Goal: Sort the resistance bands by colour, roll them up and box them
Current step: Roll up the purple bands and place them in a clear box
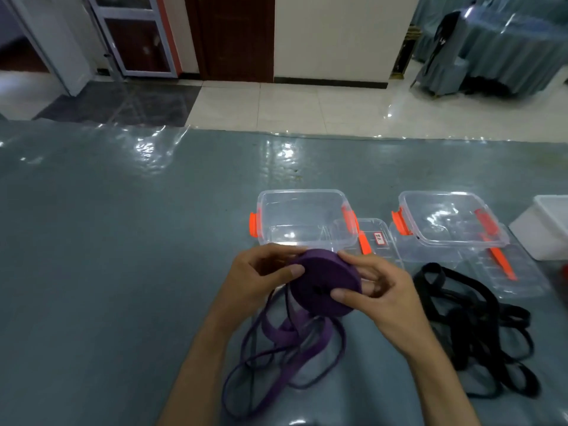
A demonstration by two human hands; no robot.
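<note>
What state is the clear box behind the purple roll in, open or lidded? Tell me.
Open and empty: the clear box shows bare walls, with its lid lying flat beside it on the table.

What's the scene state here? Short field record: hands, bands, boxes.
left hand: grips purple roll
right hand: grips the same roll
loose purple bands: heaped on table, below the roll
black bands: unrolled pile, right side
left clear box: open, nothing inside
right clear box: open, nothing inside
lids: lying beside the boxes
white container: far right, partly out of frame
</note>
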